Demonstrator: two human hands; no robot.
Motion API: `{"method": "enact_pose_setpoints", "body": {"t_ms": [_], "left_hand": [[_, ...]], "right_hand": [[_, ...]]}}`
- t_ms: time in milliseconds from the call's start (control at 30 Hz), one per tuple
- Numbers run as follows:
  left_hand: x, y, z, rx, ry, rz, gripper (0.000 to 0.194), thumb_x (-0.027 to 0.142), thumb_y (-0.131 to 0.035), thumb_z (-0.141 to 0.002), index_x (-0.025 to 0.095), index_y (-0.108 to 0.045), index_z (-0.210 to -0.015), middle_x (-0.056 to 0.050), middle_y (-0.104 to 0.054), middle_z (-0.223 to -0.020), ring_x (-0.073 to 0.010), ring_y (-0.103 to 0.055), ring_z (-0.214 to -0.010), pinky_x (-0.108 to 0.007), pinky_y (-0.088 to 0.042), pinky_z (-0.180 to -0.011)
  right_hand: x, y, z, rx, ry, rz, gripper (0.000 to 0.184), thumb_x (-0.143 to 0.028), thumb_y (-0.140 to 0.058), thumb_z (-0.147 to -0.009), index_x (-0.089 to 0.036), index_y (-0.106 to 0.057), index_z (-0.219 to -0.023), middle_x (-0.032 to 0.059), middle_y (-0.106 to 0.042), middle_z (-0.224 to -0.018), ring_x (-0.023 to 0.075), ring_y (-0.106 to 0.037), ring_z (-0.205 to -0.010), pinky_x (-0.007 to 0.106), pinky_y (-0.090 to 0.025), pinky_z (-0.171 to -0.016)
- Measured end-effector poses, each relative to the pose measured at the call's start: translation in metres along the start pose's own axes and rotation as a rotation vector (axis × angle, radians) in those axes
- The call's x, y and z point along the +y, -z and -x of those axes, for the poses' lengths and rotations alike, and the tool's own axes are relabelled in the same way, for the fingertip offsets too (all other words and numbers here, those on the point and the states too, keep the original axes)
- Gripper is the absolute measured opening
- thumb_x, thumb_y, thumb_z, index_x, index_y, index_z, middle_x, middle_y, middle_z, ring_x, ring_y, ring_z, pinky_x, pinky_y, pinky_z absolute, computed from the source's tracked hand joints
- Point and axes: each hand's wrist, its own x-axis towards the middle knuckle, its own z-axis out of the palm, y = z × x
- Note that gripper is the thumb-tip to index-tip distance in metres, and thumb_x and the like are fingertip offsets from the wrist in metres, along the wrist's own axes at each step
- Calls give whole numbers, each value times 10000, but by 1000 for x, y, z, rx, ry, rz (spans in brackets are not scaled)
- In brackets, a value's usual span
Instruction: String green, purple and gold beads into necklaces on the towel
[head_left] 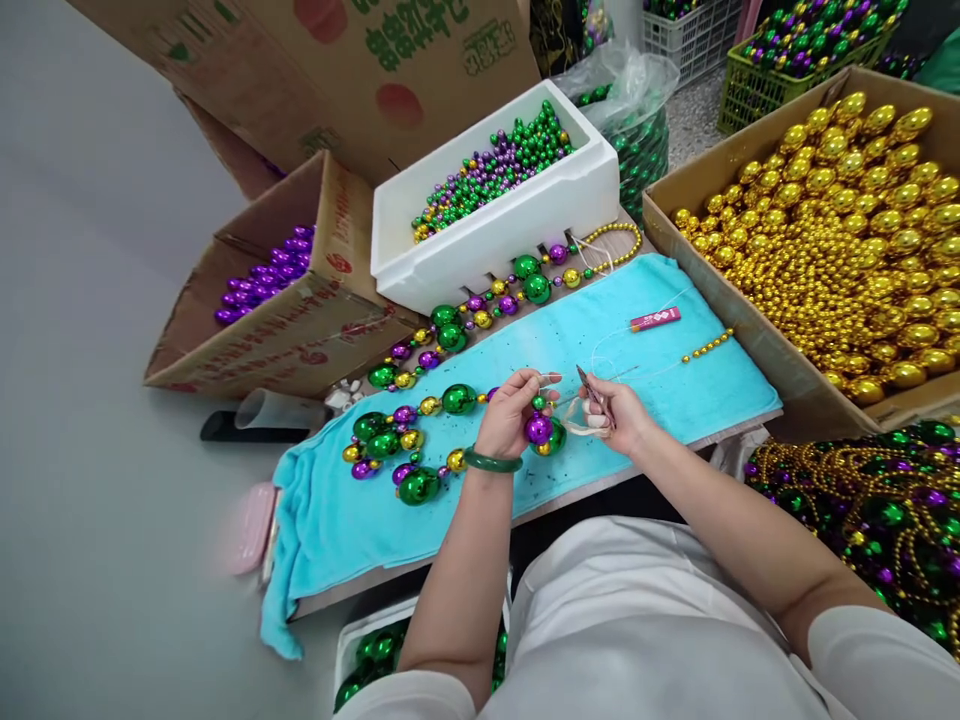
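Observation:
A string of beads (459, 399) in green, purple and gold lies looped on the turquoise towel (480, 520), one end rising to my hands. My left hand (517, 410), with a green bangle at the wrist, pinches that end and its thin white thread. My right hand (611, 412) is closed round small dark pointed snips (589, 385), their tip aimed up and left near the thread. White wrapping shows on the snips' handles or fingers; I cannot tell which. To the right lie a pink thread packet (655, 319) and a short row of small gold beads (708, 346).
Behind the towel lies a finished-looking bead strand (450, 336) against a white foam box (495, 215) of small beads. A carton of gold beads (795, 400) stands right, a carton of purple beads (330, 310) left. More bead strands (862, 520) hang at lower right.

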Motion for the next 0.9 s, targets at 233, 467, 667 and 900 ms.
{"method": "enact_pose_setpoints", "body": {"t_ms": [233,467,667,900], "left_hand": [[-1,3,1,-33,-40,-47,225,299,-761,-711,161,-602,-790,-54,-662,-1022,-113,-627,-722,-192,-432,-520],[9,15,-8,-332,-224,-136,222,315,-775,-700,131,-656,-669,-127,-560,-1276,-211,-628,-985,-337,-460,-901],[9,12,-23,-522,-190,-113,294,401,-783,-670,143,-644,-646,-136,-639,-1118,-231,-643,-891,-377,-467,-836],[7,19,-24,-583,-172,-159,236,359,-756,-712,142,-667,-685,-68,-638,-723,-161,-602,-711,-294,-452,-706]], "right_hand": [[-6,-6,6,-2,129,121,304,-402,-602,-813,-134,-552,-677,-63,-384,-405,25,-221,-313,163,-115,-320],[-11,-26,34,-30,336,419,363,-485,-698,-700,-134,-608,-669,-58,-380,-425,27,-257,-346,184,-129,-348],[-7,-38,50,-28,357,551,373,-477,-731,-648,-127,-612,-606,-52,-364,-432,28,-263,-379,188,-119,-362],[-15,-33,51,-64,253,477,339,-448,-696,-704,-121,-616,-662,-43,-394,-430,30,-258,-357,190,-119,-361]]}}
